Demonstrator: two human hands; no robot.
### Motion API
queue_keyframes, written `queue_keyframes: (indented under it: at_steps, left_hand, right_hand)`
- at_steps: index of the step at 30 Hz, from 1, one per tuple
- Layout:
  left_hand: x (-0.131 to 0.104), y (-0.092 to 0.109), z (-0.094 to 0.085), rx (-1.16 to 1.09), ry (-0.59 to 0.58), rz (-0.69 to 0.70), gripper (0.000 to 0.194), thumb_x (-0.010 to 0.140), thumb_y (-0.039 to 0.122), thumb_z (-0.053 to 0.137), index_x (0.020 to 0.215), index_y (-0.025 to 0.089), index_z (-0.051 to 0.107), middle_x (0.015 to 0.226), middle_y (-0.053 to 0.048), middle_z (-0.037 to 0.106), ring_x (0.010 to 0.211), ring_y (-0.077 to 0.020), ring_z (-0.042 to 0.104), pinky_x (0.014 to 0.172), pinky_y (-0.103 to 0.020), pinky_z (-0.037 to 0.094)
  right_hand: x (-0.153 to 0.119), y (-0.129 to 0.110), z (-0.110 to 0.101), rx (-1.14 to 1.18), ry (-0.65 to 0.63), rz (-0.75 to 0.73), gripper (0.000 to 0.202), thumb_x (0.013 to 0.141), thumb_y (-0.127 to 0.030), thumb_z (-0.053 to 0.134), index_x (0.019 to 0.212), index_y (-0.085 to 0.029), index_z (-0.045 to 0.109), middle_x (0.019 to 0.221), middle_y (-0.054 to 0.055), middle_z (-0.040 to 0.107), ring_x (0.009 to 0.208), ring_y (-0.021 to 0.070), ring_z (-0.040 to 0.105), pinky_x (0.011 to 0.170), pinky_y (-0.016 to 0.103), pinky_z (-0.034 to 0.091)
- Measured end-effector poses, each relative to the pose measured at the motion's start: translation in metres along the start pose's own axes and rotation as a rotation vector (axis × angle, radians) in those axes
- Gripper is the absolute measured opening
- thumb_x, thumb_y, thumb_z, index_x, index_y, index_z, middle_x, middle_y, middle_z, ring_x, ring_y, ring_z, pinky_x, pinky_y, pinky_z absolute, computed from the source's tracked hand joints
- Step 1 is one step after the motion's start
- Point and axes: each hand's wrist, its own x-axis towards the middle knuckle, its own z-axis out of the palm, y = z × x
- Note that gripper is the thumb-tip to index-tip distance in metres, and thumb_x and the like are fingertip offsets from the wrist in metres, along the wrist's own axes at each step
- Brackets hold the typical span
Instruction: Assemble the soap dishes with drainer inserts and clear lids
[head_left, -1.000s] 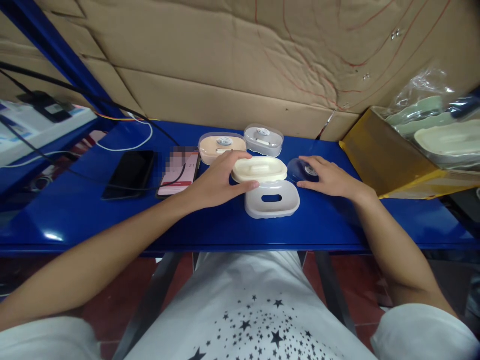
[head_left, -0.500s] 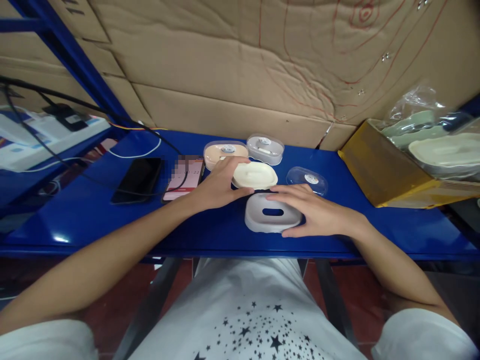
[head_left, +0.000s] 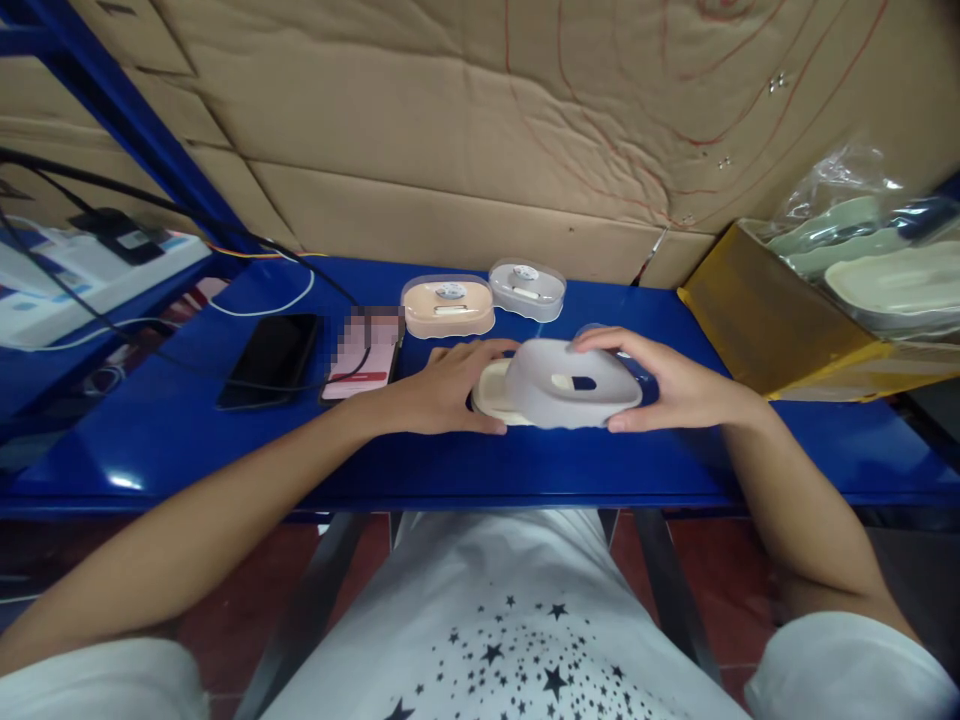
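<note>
My right hand [head_left: 660, 385] grips the grey oval shell [head_left: 547, 385], which has a slot in its top, by its right end. The shell is tilted, its left end over the cream oval dish [head_left: 495, 390]. Fingers and thumb of my left hand [head_left: 450, 388] wrap round the left end of that dish on the blue table. Behind them stand a peach box [head_left: 448, 318] and a grey box [head_left: 534, 300], both under clear lids with round stickers. A clear lid [head_left: 646, 378] shows partly behind the grey shell and my right hand.
Two phones, one dark [head_left: 270, 360] and one with a lit pink screen [head_left: 367, 360], lie at the left with a black cable across them. An open carton [head_left: 757, 320] of wrapped dishes stands at the right. Cardboard [head_left: 420, 140] rises behind the blue table [head_left: 420, 470].
My right hand has taken hold of the grey shell and raised it over the cream dish. The cream dish has moved toward me, with my left hand around its left end.
</note>
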Motion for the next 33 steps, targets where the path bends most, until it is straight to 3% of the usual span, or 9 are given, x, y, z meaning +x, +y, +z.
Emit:
queue_keyframes:
  at_steps: [3, 8, 13, 16, 20, 33]
  left_hand:
    - [-0.003, 0.010, -0.001, -0.024, -0.033, 0.031, 0.119, 0.075, 0.079, 0.085, 0.170, 0.033, 0.030, 0.172, -0.019, 0.043, 0.156, -0.0502, 0.041, 0.122, -0.073, 0.035]
    - [-0.008, 0.010, -0.007, -0.050, -0.026, -0.053, 0.134, 0.072, 0.080, 0.086, 0.176, 0.034, 0.016, 0.178, -0.019, 0.034, 0.158, -0.0511, 0.040, 0.124, -0.076, 0.031]
    - [-0.013, 0.006, -0.008, -0.056, -0.027, 0.003, 0.135, 0.075, 0.080, 0.085, 0.177, 0.038, 0.005, 0.184, -0.016, 0.014, 0.166, -0.0481, 0.024, 0.129, -0.072, 0.025]
    - [-0.013, 0.007, -0.006, -0.033, -0.016, 0.025, 0.131, 0.077, 0.079, 0.085, 0.176, 0.039, 0.009, 0.184, -0.015, 0.018, 0.167, -0.0470, 0.021, 0.131, -0.070, 0.021]
    - [-0.011, 0.008, -0.006, -0.018, -0.022, 0.008, 0.126, 0.079, 0.076, 0.085, 0.176, 0.035, 0.016, 0.181, -0.016, 0.028, 0.165, -0.0479, 0.028, 0.132, -0.068, 0.020]
    - [-0.008, 0.009, -0.010, 0.023, -0.049, -0.046, 0.111, 0.088, 0.082, 0.071, 0.174, 0.031, 0.025, 0.178, -0.013, 0.036, 0.162, -0.0463, 0.034, 0.132, -0.064, 0.023]
  right_hand:
    - [0.002, 0.007, 0.006, -0.068, 0.062, 0.028, 0.080, 0.089, -0.064, 0.082, 0.156, -0.033, 0.053, 0.155, 0.012, 0.060, 0.145, 0.0363, 0.057, 0.121, 0.058, 0.047]
    - [0.006, 0.004, 0.028, -0.176, 0.060, 0.018, 0.081, 0.092, -0.068, 0.077, 0.159, -0.032, 0.049, 0.157, 0.014, 0.058, 0.148, 0.0373, 0.054, 0.123, 0.062, 0.043]
    - [0.009, -0.008, 0.046, -0.277, 0.066, 0.073, 0.079, 0.094, -0.071, 0.072, 0.159, -0.032, 0.050, 0.164, 0.017, 0.053, 0.150, 0.0420, 0.052, 0.118, 0.064, 0.046]
    - [0.013, -0.010, 0.055, -0.319, 0.038, 0.066, 0.078, 0.095, -0.071, 0.070, 0.158, -0.028, 0.052, 0.164, 0.019, 0.053, 0.148, 0.0419, 0.054, 0.117, 0.062, 0.046]
    - [0.016, -0.009, 0.062, -0.348, 0.045, 0.083, 0.077, 0.096, -0.072, 0.068, 0.157, -0.027, 0.053, 0.164, 0.020, 0.053, 0.147, 0.0418, 0.055, 0.116, 0.062, 0.046]
    - [0.016, -0.002, 0.060, -0.316, 0.060, 0.098, 0.079, 0.102, -0.074, 0.058, 0.161, -0.023, 0.050, 0.165, 0.022, 0.053, 0.151, 0.0399, 0.054, 0.118, 0.062, 0.046]
